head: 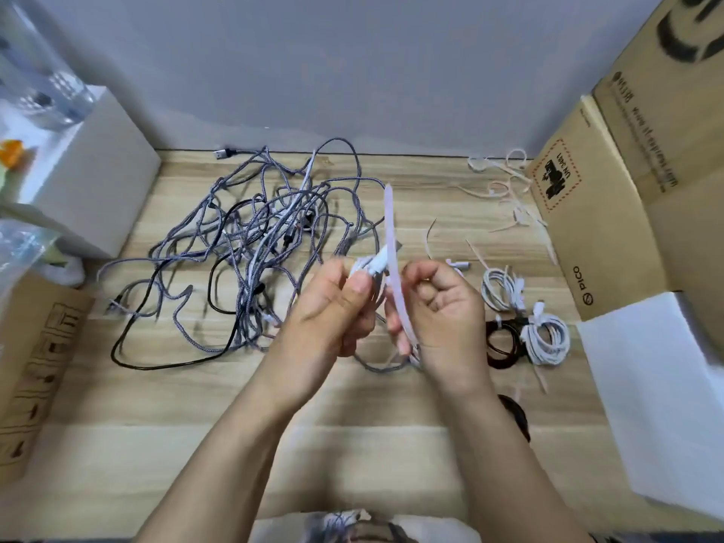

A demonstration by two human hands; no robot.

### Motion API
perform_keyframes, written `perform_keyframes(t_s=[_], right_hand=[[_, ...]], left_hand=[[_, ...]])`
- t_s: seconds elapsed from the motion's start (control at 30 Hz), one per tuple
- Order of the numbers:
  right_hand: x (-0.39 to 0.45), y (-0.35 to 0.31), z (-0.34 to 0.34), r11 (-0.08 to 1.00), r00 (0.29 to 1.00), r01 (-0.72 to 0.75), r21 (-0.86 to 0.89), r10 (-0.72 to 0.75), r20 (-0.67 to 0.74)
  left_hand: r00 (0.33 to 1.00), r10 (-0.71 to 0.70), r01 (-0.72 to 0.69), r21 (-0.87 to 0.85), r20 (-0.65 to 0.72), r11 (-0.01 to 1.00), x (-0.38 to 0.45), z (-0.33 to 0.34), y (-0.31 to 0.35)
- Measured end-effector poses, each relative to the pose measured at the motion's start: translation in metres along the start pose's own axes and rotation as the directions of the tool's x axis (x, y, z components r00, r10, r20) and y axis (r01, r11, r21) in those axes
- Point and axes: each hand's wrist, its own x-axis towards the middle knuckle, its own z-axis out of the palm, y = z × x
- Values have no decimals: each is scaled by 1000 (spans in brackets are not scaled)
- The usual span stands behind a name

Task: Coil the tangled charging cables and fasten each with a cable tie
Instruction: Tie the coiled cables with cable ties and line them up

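three coils look finished: two white bundles [503, 288] [546, 337] and a dark bundle [503, 340] lie tied at the right of the surface [352, 425], near loose cable ties [505, 190]. most of the work is left, judging by the big tangle of grey braided and black cables [250, 244] spread at centre-left. the left hand [333, 303] holds a narrow grip, thumb and fingers pinching a white connector end [372, 264]. the right hand [442, 307] has its fingers curled round a pale cable tie [391, 244] standing upright between the hands.
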Motion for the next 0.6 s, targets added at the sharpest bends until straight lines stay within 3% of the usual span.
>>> perform_keyframes(t_s=[0.17, 0.3, 0.43, 0.6], right_hand=[[-35, -1, 6, 999, 1000, -15, -48, 15, 1], [-47, -3, 8, 987, 995, -94, -127, 91, -31], [-51, -7, 7, 979, 990, -139, -148, 134, -44], [-58, -12, 7, 982, 981, -185, 40, 182, 59]], left_hand=[[985, 171, -173, 246, 32, 954, -27, 10, 4], [980, 196, -196, 410, 42, 891, -37, 9, -3], [986, 155, -166, 312, 58, 936, -43, 11, -1], [986, 140, -153, 167, 88, 974, -46, 12, 4]])
